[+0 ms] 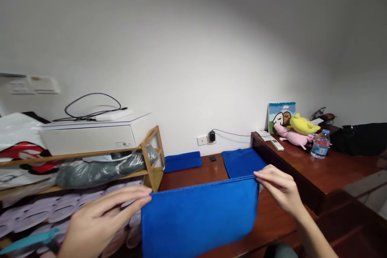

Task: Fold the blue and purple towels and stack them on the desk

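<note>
A bright blue microfibre towel hangs in front of me, its top edge held taut and its lower part running out of the bottom of the view. My left hand pinches the towel's upper left corner between thumb and fingers. My right hand grips the upper right corner. Behind it, a folded blue towel lies against the wall on the reddish-brown wooden table. A second blue towel lies flat nearby, just beyond my right hand.
To the left stands a bamboo shelf holding a white box with a black cable on top, plus grey bagged items and lilac slippers. To the right, a higher wooden desk carries plush toys, a water bottle and a black bag.
</note>
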Tool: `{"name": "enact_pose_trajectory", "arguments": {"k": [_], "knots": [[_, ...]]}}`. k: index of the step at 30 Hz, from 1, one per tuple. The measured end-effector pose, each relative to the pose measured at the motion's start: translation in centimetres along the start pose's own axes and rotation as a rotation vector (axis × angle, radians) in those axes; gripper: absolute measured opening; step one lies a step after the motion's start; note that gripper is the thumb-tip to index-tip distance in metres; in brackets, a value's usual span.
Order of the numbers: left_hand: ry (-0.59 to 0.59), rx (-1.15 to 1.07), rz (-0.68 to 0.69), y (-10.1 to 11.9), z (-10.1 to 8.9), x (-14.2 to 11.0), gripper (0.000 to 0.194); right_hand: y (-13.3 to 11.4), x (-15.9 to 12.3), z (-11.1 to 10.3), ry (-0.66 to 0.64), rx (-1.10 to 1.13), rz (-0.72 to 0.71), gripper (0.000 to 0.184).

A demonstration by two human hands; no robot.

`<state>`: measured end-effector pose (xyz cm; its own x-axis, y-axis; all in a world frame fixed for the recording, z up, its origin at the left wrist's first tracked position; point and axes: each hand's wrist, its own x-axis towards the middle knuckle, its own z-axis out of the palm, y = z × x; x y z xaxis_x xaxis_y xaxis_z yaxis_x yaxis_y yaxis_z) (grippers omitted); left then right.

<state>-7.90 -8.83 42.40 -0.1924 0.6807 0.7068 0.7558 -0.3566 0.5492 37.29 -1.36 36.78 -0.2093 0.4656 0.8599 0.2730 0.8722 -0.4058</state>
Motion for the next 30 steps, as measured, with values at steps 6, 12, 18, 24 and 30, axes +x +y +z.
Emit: {"name": "enact_pose_trajectory", "arguments": {"k": [6, 12, 18, 24, 30], "knots": [[-0.457, -0.217, -0.304, -11.5, 9.7, 3.4, 0.048, 11.3, -3.2, 8.4, -0.111, 0.022, 0.241, 0.026], [-0.651, -0.155, -0.379, -26.6, 20.9, 0.4, 0.049, 24.3, -8.7, 20.2, -0.299, -0.019, 0.549, 0.047], [-0.65, -0.076, -0.393, -32.8, 26.4, -2.2, 0.035, 30.9, -10.7, 26.2, -0.465, -0.227, 0.682, 0.038], [-0.615, 0.057, -0.255, -35.8, 29.1, -1.6, 0.026, 33.6, -9.5, 27.9, -0.488, -0.359, 0.723, 0.038], [-0.483, 0.252, -0.099, -34.0, 31.5, -2.8, 0.04, 32.2, -8.5, 30.6, -0.408, -0.614, 0.805, 0.047]]}}
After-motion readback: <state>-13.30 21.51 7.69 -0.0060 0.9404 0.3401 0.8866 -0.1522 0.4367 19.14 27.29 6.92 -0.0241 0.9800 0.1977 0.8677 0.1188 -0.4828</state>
